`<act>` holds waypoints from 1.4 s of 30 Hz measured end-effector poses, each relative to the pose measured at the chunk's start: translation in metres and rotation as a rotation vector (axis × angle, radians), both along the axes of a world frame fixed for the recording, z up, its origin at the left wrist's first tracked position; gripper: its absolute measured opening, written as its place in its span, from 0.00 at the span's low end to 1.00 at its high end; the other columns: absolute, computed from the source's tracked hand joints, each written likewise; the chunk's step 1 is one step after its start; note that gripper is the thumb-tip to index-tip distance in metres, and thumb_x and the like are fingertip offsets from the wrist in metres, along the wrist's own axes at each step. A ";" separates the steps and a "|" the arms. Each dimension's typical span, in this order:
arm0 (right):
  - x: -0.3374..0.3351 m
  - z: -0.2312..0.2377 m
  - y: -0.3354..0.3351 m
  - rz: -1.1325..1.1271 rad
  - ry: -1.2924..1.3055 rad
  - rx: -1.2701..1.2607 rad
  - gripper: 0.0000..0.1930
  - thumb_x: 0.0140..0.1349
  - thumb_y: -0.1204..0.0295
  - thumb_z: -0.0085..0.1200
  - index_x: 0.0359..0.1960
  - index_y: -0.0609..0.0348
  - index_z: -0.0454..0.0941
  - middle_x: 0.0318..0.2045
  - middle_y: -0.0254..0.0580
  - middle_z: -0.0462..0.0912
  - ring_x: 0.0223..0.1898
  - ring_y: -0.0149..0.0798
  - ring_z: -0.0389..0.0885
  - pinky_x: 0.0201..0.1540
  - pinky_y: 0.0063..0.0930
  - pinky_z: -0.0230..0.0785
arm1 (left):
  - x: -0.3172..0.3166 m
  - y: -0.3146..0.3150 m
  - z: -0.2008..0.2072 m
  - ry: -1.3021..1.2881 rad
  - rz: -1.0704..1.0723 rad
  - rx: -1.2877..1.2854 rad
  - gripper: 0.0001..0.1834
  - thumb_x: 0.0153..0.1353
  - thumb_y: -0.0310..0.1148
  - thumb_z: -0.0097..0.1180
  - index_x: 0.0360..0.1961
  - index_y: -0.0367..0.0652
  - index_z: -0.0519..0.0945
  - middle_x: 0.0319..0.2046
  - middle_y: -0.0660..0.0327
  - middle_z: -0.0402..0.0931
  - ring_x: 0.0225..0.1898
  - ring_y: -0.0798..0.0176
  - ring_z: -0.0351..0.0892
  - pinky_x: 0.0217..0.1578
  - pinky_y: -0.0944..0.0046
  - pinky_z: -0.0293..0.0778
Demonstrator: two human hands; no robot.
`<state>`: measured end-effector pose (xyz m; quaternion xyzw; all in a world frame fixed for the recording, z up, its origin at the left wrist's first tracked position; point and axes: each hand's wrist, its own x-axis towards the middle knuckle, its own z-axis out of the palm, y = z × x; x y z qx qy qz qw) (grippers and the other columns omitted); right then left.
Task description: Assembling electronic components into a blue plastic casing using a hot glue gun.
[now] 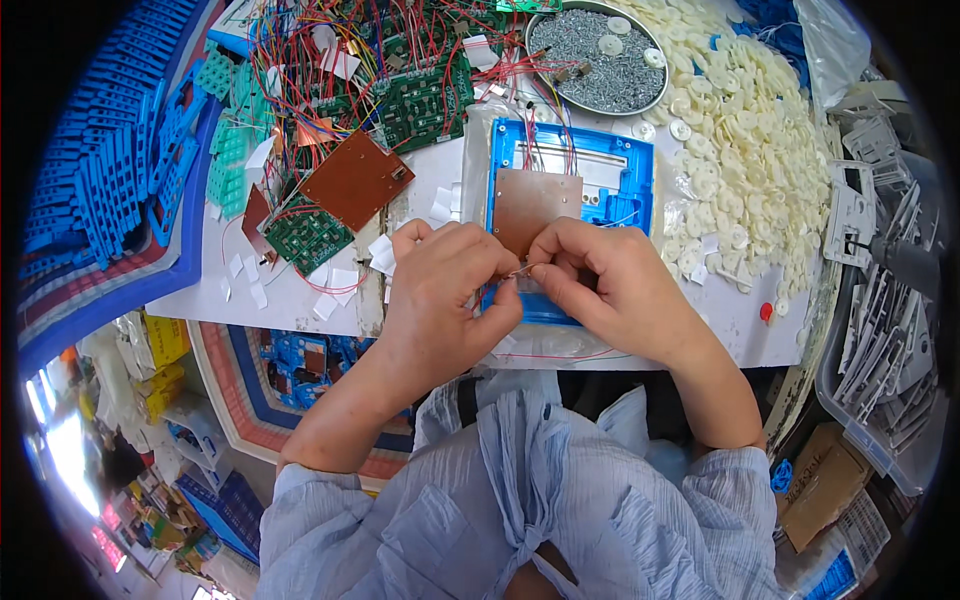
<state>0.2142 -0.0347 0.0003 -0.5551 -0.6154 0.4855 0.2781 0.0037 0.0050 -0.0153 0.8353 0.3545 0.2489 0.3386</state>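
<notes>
Over the near edge of a blue plastic casing [645,165], my left hand [440,295] and my right hand [612,285] meet with their fingertips almost touching. Both are closed in a pinch on a thin wire [519,270], whose ends are hidden by the fingers. Inside the casing, a brown circuit board [535,200] lies face down, partly covered by my hands. Several thin red and dark wires [545,145] run from the board toward the casing's far side. A loose red wire [565,356] trails along the table edge below my hands.
Green circuit boards [425,105] with tangled wires pile up at the far left, near a brown board [357,180]. A round tray of screws [655,95] stands at the back. Cream plastic discs [740,170] heap on the right. Blue plastic parts [110,130] fill the far left.
</notes>
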 end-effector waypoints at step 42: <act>0.000 -0.001 0.000 -0.027 0.050 -0.035 0.05 0.63 0.72 0.60 0.36 0.61 0.80 0.16 0.41 0.76 0.17 0.39 0.75 0.24 0.34 0.65 | -0.009 0.004 0.000 -0.080 -0.019 -0.126 0.09 0.49 0.23 0.63 0.31 0.48 0.80 0.30 0.68 0.78 0.31 0.65 0.76 0.44 0.58 0.57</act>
